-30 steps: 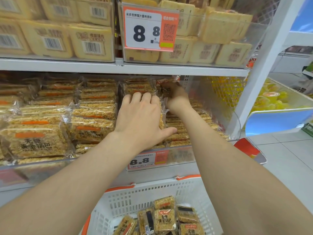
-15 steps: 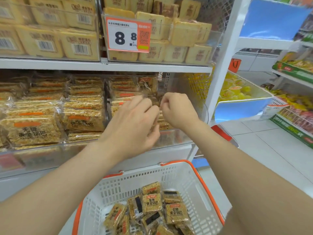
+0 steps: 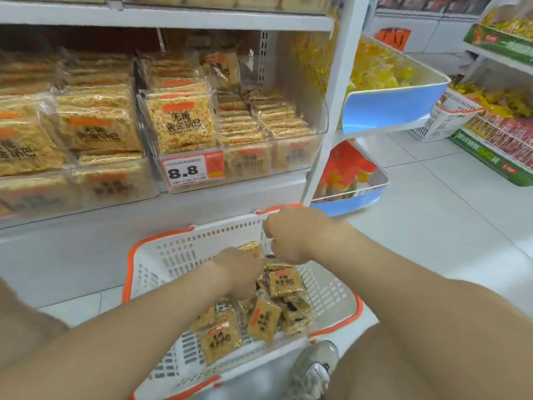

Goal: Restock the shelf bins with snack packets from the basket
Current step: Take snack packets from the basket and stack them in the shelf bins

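A white basket with an orange rim (image 3: 331, 287) stands on the floor below the shelf, with several golden snack packets (image 3: 284, 282) lying in it. My left hand (image 3: 239, 269) is down inside the basket on the pile, its fingers hidden among the packets. One packet (image 3: 251, 247) pokes up just beyond its knuckles. My right hand (image 3: 291, 235) hovers over the basket's far rim with fingers curled and nothing visible in them. Above, the clear shelf bin (image 3: 259, 160) with an 8.8 price tag (image 3: 193, 171) holds stacked packets of the same snack (image 3: 181, 125).
A white shelf upright (image 3: 331, 111) stands right of the bin. Beyond it are blue-fronted bins of yellow snacks (image 3: 389, 102), a second white basket (image 3: 444, 122) and a green-edged shelf (image 3: 490, 160). My shoe (image 3: 314, 368) is beside the basket's near corner.
Both hands have left the shelf bin and dropped to the basket. The left hand has gone in among the packets. The view has tilted downward.
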The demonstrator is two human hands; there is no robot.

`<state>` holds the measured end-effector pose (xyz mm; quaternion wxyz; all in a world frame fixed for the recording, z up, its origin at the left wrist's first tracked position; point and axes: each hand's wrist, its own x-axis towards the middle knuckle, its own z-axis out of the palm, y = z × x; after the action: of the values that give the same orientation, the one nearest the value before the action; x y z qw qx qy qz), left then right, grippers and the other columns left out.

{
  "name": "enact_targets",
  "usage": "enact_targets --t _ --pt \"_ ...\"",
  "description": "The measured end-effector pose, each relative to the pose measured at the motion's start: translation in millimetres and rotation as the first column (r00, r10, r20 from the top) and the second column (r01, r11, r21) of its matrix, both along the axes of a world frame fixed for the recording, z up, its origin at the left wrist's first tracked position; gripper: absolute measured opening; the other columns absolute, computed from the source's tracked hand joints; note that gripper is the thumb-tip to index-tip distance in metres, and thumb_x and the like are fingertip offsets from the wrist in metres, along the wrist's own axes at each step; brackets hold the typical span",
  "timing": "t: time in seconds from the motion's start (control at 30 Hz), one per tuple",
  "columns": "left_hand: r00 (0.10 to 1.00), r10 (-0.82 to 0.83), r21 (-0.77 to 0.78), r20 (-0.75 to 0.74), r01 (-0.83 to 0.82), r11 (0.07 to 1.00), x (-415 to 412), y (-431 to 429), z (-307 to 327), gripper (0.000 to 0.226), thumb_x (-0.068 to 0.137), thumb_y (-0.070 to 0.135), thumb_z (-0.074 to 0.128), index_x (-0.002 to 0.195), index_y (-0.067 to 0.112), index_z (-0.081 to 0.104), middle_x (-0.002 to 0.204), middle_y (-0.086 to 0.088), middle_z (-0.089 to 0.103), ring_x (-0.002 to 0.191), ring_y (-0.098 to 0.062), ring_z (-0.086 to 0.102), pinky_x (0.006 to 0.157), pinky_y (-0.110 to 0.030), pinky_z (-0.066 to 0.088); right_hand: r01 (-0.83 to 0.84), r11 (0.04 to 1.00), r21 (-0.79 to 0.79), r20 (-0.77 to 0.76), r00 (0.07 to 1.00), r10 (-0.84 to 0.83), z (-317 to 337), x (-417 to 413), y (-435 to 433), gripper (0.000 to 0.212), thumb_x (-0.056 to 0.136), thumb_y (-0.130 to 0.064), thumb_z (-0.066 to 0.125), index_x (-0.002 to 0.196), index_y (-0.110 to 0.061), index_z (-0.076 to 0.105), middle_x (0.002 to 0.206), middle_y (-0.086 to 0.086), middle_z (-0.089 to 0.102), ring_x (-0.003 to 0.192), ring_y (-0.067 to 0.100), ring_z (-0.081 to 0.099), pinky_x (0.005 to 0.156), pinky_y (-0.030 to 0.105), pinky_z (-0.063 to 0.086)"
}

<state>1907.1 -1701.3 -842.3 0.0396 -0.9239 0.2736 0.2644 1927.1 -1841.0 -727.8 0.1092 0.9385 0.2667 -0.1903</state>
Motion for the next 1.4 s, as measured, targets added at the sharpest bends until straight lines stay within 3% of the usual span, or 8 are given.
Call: enact_targets --t 0.23,0.33,0.43,0.57,0.7,0.87,1.1,1.4 --pt "0.952 0.159 0.030 -0.263 -0.157 0.987 -23.6 -13.9 -111.7 0.024 0.098 0.003 0.049 0.118 0.013 0.057 0.109 -0.008 0.061 0.083 -0.020 0.056 0.075 -0.040 0.057 -0.053 0.996 0.073 -0.123 0.990 0.062 -22.5 12.5 11.8 0.020 0.099 -0.015 0.052 0.117 -0.016 0.063 0.114 0.009 0.060 0.098 0.032 0.064 0.075 0.038 0.055" --pt "0.961 0.102 0.063 -0.258 -0.088 0.994 -30.8 -21.9 -133.4 0.090 0.092 -0.011 0.051 0.167 0.020 0.013 0.171 -0.006 0.017 0.136 -0.035 0.044 0.112 -0.051 0.047 -0.079 0.990 0.114 -0.148 0.984 0.095 -22.4 19.6 23.8 0.022 0.101 -0.012 0.050 0.119 -0.013 0.062 0.119 0.011 0.063 0.102 0.032 0.064 0.072 0.034 0.051" --pt "0.958 0.069 0.061 -0.277 -0.054 0.997 -30.3 -29.4 -138.5 0.106 0.090 -0.016 0.053 0.168 0.018 -0.010 0.176 -0.005 -0.010 0.159 -0.040 0.012 0.128 -0.059 0.018 -0.087 0.987 0.135 -0.152 0.983 0.108 -21.0 25.1 29.6 0.035 0.103 -0.013 0.050 0.136 -0.014 0.060 0.130 0.010 0.062 0.111 0.031 0.063 0.086 0.038 0.056" --pt "0.968 0.112 0.076 -0.223 -0.098 0.992 -24.5 -31.8 -152.2 0.085 0.090 -0.003 0.063 0.165 0.008 0.022 0.164 -0.016 0.024 0.148 -0.037 0.026 0.125 -0.055 0.028 -0.116 0.981 0.153 -0.127 0.983 0.136 -20.5 31.5 33.7 0.038 0.101 -0.011 0.050 0.138 -0.016 0.058 0.129 0.009 0.060 0.104 0.029 0.061 0.068 0.033 0.048" --pt "0.963 0.144 0.117 -0.226 -0.120 0.986 -29.3 -29.3 -156.5 0.011 0.098 0.009 0.063 0.109 0.011 0.064 0.135 -0.009 0.046 0.126 -0.029 0.040 0.115 -0.055 0.037 -0.098 0.981 0.165 -0.126 0.985 0.119 -17.4 35.8 35.3 0.038 0.103 -0.013 0.048 0.140 -0.018 0.056 0.135 0.008 0.057 0.112 0.031 0.061 0.059 0.031 0.039" --pt "0.908 0.239 -0.127 -0.343 -0.297 0.946 -26.1 -26.0 -140.3 0.005 0.109 0.022 0.053 0.111 0.018 0.055 0.107 -0.001 0.061 0.084 -0.015 0.058 0.072 -0.031 0.053 -0.084 0.992 0.090 -0.184 0.978 0.100 -17.8 37.7 28.7 0.038 0.101 -0.008 0.049 0.136 -0.016 0.059 0.133 0.010 0.060 0.116 0.032 0.064 0.094 0.045 0.057" --pt "0.916 0.335 -0.532 -0.222 -0.401 0.746 19.5 -9.4 -48.1 0.026 0.112 0.024 0.043 0.132 0.034 0.056 0.126 0.002 0.051 0.112 -0.015 0.054 0.102 -0.036 0.044 -0.052 0.999 0.003 -0.182 0.982 0.052 0.1 49.0 4.8 0.037 0.097 -0.004 0.052 0.132 -0.012 0.061 0.130 0.011 0.063 0.119 0.033 0.065 0.098 0.048 0.057" --pt "0.905 0.426 -0.726 -0.012 -0.301 0.619 33.2 26.3 107.3 0.045 0.093 0.036 0.079 0.118 0.022 0.045 0.098 0.004 0.066 0.077 -0.004 0.064 0.062 -0.026 0.047 0.042 0.947 0.320 -0.147 0.989 0.006 49.0 53.6 -5.4 0.050 0.090 -0.034 0.080 0.127 -0.013 0.053 0.107 0.005 0.069 0.095 0.025 0.067 0.085 0.044 0.059"
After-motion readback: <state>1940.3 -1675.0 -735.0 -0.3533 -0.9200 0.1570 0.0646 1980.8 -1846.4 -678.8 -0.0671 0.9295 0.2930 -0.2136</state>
